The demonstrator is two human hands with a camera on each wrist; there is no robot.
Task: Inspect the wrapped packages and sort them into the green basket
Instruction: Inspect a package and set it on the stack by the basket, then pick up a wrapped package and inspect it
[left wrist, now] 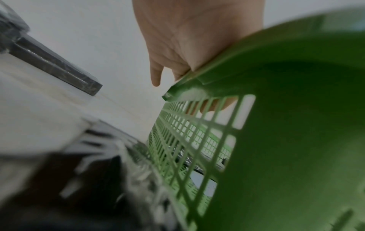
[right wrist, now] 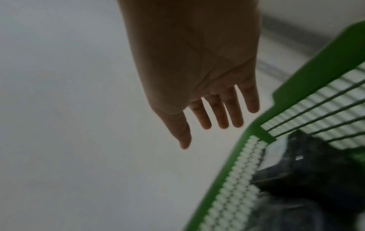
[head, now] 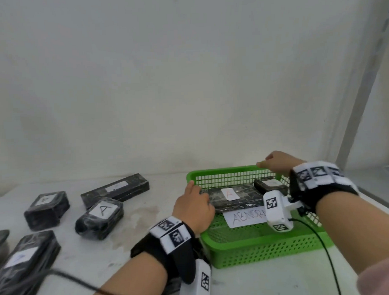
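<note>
On the left rim of the green basket (head: pixel 254 246), the left hand (head: pixel 192 208) holds on, thumb inside the wall. Just right of that hold, 2 wrapped packages lie in the basket: a long package (head: pixel 232 196) marked A and a small package (head: pixel 268 184). The right hand (head: pixel 277 161) floats flat, fingers straight, over the far rim, holding nothing. Left of the hold, more packages (head: pixel 99 217) lie on the table (head: pixel 143 217).

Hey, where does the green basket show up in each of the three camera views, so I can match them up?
Head: green basket at lower right on the table, left hand at its left rim.
Left wrist: fills the right side, rim gripped.
Right wrist: lower right corner.
Shared landmark: the basket's lattice wall.
</note>
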